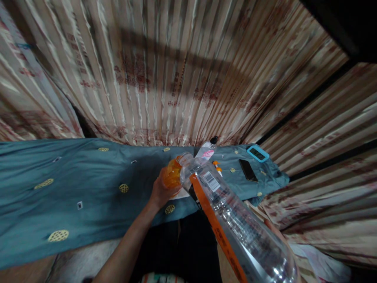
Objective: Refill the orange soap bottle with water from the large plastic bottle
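Carefully now: a big clear bottle is tipping toward a small orange cup, and a spill looks like the main risk.

Fingers (163, 184) of the left hand (160, 192) are wrapping round the orange cup (172, 176), holding it just above the bench's teal cloth (88, 188); the right hand (272, 230) is mostly hidden behind the clear plastic bottle (235, 220), so its grip cannot be told, though it seems to be carrying the bottle's base. The uncapped mouth is meeting the cup's rim; a wobble or too steep a tilt could be sending liquid over the cup onto the cloth, toward the dark phone (248, 170) and the blue-framed device (257, 153) lying nearby, and the small bottle (207, 150) behind.
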A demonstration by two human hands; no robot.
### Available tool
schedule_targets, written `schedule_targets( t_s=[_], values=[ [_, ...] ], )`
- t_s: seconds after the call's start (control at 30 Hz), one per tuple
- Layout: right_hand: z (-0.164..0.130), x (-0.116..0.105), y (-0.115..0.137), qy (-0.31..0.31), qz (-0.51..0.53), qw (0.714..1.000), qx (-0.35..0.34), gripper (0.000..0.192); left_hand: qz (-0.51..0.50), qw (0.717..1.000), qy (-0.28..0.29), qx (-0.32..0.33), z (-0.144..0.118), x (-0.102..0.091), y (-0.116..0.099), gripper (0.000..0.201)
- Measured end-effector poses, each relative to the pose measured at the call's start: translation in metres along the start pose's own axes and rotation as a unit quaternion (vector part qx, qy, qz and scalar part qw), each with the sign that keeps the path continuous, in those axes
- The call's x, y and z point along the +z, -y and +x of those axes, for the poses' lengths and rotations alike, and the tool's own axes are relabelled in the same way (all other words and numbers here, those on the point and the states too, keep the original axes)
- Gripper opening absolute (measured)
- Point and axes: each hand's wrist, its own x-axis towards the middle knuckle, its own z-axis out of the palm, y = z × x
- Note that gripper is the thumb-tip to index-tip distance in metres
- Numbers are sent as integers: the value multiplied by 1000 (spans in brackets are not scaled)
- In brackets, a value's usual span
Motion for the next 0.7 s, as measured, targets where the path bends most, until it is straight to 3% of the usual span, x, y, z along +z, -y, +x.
schedule_targets(
  t_s=[0.17, 0.47, 0.6, 0.7],
  values=[
    [-24, 7, 26, -8, -14, 1000, -4, 58, -13, 1000, 5, 3, 0, 0, 3, 54],
    [-19, 6, 88, -20, -20, 999, -30, 74, -32, 999, 3, 1, 1, 2, 3, 55],
    [-17, 12, 97, -38, -16, 998, -37, 92, -44, 999, 11, -15, 1, 1, 0, 59],
    [-20, 14, 96, -47, -14, 998, -36, 93, -60, 998, 15, -6, 0, 1, 2, 61]
  ],
)
